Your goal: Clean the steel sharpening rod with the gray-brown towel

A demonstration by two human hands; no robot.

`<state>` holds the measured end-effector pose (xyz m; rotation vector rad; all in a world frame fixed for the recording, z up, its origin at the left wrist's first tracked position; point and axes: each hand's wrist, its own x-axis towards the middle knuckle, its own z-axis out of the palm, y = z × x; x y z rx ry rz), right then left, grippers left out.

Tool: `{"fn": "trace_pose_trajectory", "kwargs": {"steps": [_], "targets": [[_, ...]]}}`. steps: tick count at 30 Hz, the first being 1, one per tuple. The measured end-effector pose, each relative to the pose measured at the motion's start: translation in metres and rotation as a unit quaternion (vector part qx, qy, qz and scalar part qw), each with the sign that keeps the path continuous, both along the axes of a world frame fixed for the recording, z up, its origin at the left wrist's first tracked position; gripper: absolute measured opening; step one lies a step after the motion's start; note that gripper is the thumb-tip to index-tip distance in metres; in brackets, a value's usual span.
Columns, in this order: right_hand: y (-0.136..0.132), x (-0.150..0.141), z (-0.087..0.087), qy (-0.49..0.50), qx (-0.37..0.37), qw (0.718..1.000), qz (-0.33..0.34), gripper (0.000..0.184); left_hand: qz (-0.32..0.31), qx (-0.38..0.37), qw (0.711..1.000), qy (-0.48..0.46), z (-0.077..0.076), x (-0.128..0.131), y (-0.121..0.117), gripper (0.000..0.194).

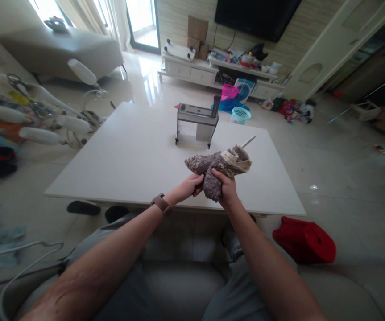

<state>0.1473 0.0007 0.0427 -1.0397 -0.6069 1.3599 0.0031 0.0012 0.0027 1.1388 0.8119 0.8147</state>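
Both my hands hold a fuzzy grey-brown cloth pad (217, 166) with a cream lining above the near part of a white table (128, 156). My left hand (190, 186) is closed around its lower left part; a brown watch sits on that wrist. My right hand (226, 189) is closed on a hanging grey fold of the pad. A thin white rod (248, 141) sticks out of the pad's upper right end.
A small metal rack (196, 120) with a dark handle stands on the table's far side. A red bag (304, 240) lies on the floor at the right. Clutter and white tubes sit at the left, baskets and a TV cabinet at the back.
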Motion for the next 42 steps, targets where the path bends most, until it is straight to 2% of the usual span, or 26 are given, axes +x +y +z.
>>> {"fn": "trace_pose_trajectory", "kwargs": {"steps": [4, 11, 17, 22, 27, 30, 33, 37, 42], "targets": [[0.000, 0.002, -0.001, -0.027, 0.012, 0.999, -0.027, 0.041, -0.016, 0.040, 0.998, 0.048, 0.003, 0.001, -0.001, 0.065], [0.008, 0.008, -0.004, -0.026, 0.020, 0.998, -0.062, 0.039, 0.012, 0.072, 0.993, 0.094, 0.011, 0.002, -0.002, 0.057], [0.032, 0.041, 0.000, -0.005, 0.041, 0.994, -0.106, 0.034, -0.006, 0.077, 0.984, 0.158, 0.019, -0.006, -0.004, 0.052], [0.047, 0.083, 0.016, 0.036, 0.040, 0.994, -0.094, 0.021, 0.001, 0.125, 0.972, 0.198, 0.027, -0.012, -0.007, 0.035], [0.045, 0.098, 0.041, 0.091, 0.058, 0.988, -0.113, 0.012, -0.002, 0.134, 0.969, 0.207, 0.028, -0.010, -0.008, 0.031], [0.041, 0.096, 0.049, 0.097, 0.069, 0.987, -0.110, 0.016, -0.004, 0.125, 0.975, 0.184, 0.024, -0.010, -0.008, 0.030], [0.038, 0.089, 0.049, 0.102, 0.061, 0.990, -0.081, 0.015, -0.007, 0.085, 0.986, 0.147, 0.021, -0.010, -0.007, 0.033], [0.034, 0.070, 0.034, 0.081, 0.040, 0.994, -0.053, 0.014, -0.003, 0.031, 0.996, 0.087, 0.020, -0.006, -0.005, 0.042], [0.018, 0.030, 0.007, 0.057, -0.010, 0.998, -0.029, 0.030, 0.003, 0.022, 0.999, 0.035, 0.017, -0.002, -0.003, 0.049]]}}
